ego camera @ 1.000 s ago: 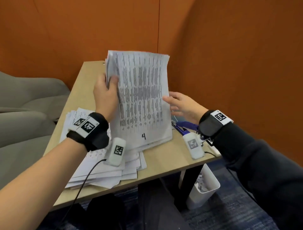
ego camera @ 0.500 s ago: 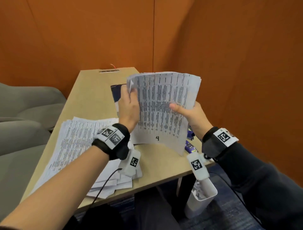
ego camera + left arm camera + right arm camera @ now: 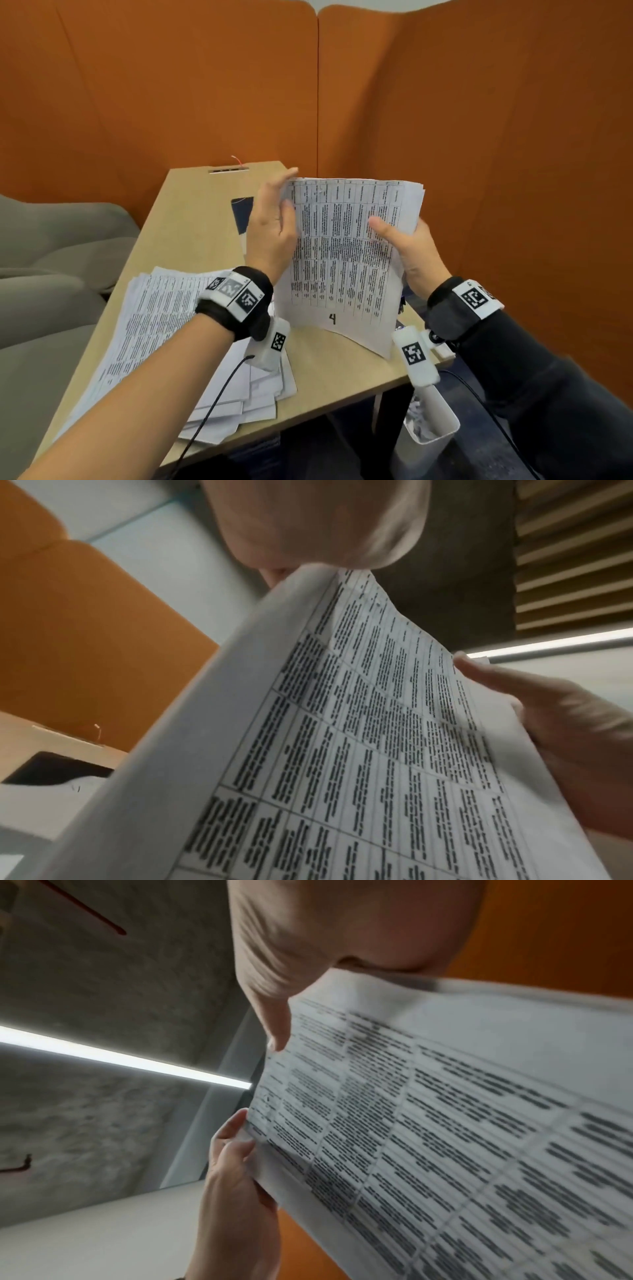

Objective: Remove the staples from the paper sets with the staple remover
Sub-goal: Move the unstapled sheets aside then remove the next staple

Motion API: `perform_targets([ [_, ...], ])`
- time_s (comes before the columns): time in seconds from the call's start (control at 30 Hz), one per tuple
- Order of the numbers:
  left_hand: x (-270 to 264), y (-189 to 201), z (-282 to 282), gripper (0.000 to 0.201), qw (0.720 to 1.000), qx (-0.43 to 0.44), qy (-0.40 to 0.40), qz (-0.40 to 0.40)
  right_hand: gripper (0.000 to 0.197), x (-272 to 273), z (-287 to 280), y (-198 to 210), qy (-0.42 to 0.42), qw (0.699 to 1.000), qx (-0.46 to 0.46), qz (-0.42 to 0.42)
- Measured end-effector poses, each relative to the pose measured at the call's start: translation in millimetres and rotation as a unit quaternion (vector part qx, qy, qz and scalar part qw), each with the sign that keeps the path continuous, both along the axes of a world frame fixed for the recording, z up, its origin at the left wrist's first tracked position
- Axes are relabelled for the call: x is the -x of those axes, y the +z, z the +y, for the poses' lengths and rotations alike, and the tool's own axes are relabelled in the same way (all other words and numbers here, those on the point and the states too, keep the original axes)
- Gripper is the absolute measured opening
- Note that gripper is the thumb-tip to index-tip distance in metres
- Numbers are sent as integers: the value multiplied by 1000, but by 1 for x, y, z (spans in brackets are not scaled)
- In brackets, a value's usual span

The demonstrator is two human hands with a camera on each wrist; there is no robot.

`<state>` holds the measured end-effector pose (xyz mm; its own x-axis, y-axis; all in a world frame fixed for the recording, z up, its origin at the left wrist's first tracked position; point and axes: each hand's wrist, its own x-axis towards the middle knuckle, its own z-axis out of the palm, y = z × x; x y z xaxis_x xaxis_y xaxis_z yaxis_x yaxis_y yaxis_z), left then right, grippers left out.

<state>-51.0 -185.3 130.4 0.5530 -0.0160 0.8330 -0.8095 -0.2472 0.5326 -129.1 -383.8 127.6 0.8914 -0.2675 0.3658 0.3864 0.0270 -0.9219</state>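
Within right hand [image 3: 412,255]: paper set [image 3: 342,270].

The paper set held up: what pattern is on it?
White paper set with a black-lined table of text and a handwritten 4; head view shows it best.

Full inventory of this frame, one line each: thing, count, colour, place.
table: 1, light wood, centre
paper set: 1, white with black print, marked 4, held upright above the table
paper pile: 1, white printed sheets, table's near left
flat object: 1, dark, mid-table, partly hidden, kind unclear
bin: 1, white, below table's right corner, white scraps inside
sofa: 1, grey, left of table
partition: 1, orange, behind and right of table
wrist bands: 2, black with white tags, one per wrist
left hand: 1, pinches paper set's upper left edge
right hand: 1, grips its right edge, thumb in front
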Motion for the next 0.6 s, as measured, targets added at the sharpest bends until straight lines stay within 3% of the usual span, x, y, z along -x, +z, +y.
perform_targets([
  [0.07,-1,1,-1,31,1000,8,-2,-5,60,-1,-2,7,-65,995,38,-65],
  [0.13,-1,0,-2,21,999,33,5,-5,66,-1,-5,15,-119,977,132,-118],
  [0.23,0,-1,-2,18,997,59,48,-3,42,0,-4,23,-147,947,231,-166],
  [0.3,-1,1,0,17,992,96,73,22,29,0,-3,24,-140,949,218,-178],
  [0.4,-3,1,-3,12,984,143,27,106,46,-2,-9,17,-145,957,211,-140],
  [0.47,-1,1,-8,31,982,117,0,146,56,-2,-10,15,-70,990,98,-72],
  [0.53,2,5,-12,34,984,101,1,146,45,1,-8,19,10,999,-35,-10],
  [0.6,6,13,-14,32,988,109,25,108,29,5,-5,28,2,999,-44,0],
])
